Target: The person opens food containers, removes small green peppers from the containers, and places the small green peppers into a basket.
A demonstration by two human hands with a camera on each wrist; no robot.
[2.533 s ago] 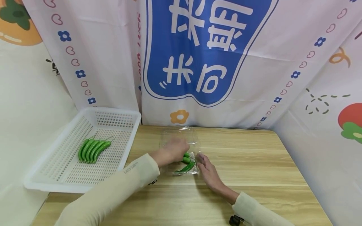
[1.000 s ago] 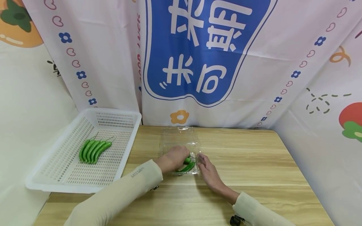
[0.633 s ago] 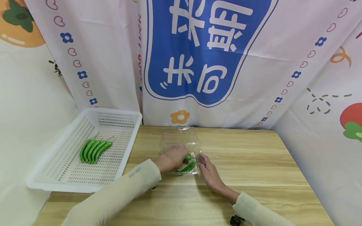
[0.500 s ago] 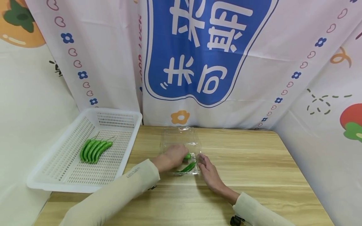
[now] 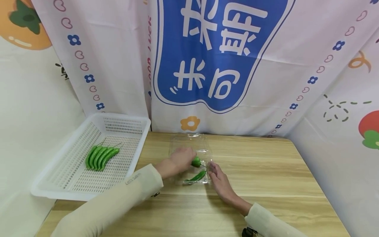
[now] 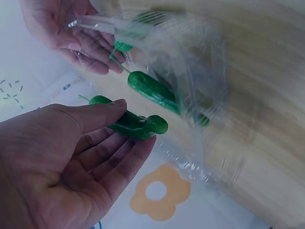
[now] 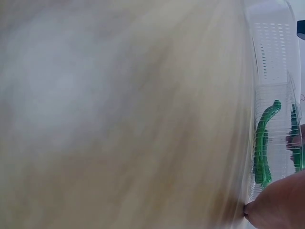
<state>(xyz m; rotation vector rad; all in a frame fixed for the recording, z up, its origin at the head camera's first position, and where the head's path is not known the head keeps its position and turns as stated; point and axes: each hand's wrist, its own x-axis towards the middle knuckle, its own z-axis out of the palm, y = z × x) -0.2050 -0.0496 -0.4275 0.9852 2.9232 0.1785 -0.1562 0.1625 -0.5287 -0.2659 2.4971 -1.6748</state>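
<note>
My left hand (image 5: 181, 158) is over the left part of an open clear plastic box (image 5: 173, 146). In the left wrist view it pinches a green chili pepper (image 6: 138, 128) between thumb and fingers. Inside the box, one chili pepper (image 5: 199, 176) lies near the front; another (image 5: 196, 162) shows beside the left hand. My right hand (image 5: 219, 181) stands against the box's right side, its fingers fairly straight along the outside of the wall. The right wrist view catches part of that hand (image 7: 281, 202) at the box edge.
A white perforated plastic basket (image 5: 139, 144) stands at the left, with several green chili peppers (image 5: 100, 158) side by side in it. The wooden table (image 5: 254, 164) meets a printed cloth (image 5: 266, 98) at the back. The box's lid stretches toward that cloth.
My left hand has drawn slightly left and back within the box, showing more of the peppers there. The right hand keeps its place at the box's side. The head view has shifted slightly.
</note>
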